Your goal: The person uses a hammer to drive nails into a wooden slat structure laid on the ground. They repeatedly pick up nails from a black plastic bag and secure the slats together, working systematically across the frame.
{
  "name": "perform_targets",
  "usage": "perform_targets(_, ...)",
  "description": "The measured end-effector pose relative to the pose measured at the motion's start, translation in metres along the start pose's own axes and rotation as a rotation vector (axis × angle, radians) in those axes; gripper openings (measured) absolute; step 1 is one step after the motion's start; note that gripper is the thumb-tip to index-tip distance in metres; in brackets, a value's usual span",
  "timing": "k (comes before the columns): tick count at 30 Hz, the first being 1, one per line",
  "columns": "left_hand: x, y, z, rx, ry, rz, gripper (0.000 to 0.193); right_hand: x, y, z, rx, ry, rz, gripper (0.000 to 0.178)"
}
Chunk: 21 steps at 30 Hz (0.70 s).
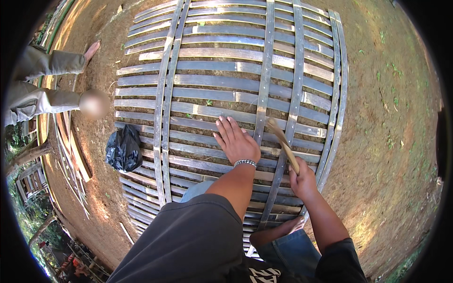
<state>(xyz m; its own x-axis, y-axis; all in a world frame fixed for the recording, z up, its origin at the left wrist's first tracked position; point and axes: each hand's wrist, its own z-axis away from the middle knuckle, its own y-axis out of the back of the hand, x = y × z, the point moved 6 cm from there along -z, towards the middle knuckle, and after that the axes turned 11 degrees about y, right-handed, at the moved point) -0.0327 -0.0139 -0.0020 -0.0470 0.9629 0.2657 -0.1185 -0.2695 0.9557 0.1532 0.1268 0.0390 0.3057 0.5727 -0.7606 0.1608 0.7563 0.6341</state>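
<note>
A large panel of split bamboo slats lies on the ground under me, crossed by long strips with rows of small dots like nail heads. My left hand rests palm down on the slats, fingers stretched, left of one cross strip. A bracelet circles that wrist. My right hand is closed around the lower end of a club-like wooden stick. Its thicker far end is slightly blurred, over the slats between two cross strips. Whether it touches them I cannot tell.
A black plastic bag sits on the panel's left edge. Beyond it stands a barefoot person in light trousers. Long wood strips lie on the dirt at left. My knee and bare foot are on the panel's near part. Bare earth extends to the right.
</note>
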Motion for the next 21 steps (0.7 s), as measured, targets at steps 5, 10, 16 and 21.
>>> perform_targets(5,0.001,-0.001,0.001,-0.017,-0.005,0.011,0.06,-0.002,0.008,0.008,0.056,0.329,-0.047,0.03)
perform_targets(10,-0.001,-0.002,0.001,-0.007,-0.003,-0.008,0.062,0.007,0.007,0.004,0.002,-0.034,-0.038,0.028)
perform_targets(16,0.001,-0.002,0.002,-0.002,-0.009,0.002,0.063,0.014,0.003,0.01,-0.025,0.146,0.066,0.025)
perform_targets(21,-0.004,0.001,0.0,0.008,-0.005,0.012,0.063,-0.005,0.015,0.001,0.041,0.187,0.014,0.031)
